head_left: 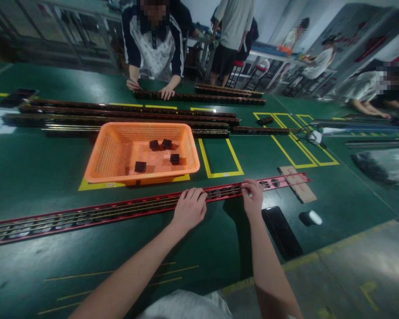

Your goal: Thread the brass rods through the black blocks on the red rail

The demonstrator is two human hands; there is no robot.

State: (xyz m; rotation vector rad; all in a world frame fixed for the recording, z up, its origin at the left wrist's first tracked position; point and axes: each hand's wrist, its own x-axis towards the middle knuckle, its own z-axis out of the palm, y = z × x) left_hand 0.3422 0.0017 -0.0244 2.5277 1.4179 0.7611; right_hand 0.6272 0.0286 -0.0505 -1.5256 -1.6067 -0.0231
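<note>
A long, narrow red rail (96, 214) lies slantwise across the green table, with dark pieces and thin brass-coloured strips along its channel. My left hand (190, 207) rests over its middle, fingers bent and closed on the rail. Farther right, my right hand (253, 198) has thumb and fingertips pinched together at the channel; what lies between them is too small to make out. Past my right hand, the rail shows a lighter pink stretch with a few dark pieces. Its right end lies over a flat tan block (302, 190).
An orange basket (142, 178) holding several black blocks (140, 167) stands beyond the rail. Dark rails (136, 118) are stacked behind it. A black phone (282, 232) and a white-topped object (315, 217) lie at right. Loose brass-coloured strips (168, 281) lie in front. A co-worker (154, 44) works opposite.
</note>
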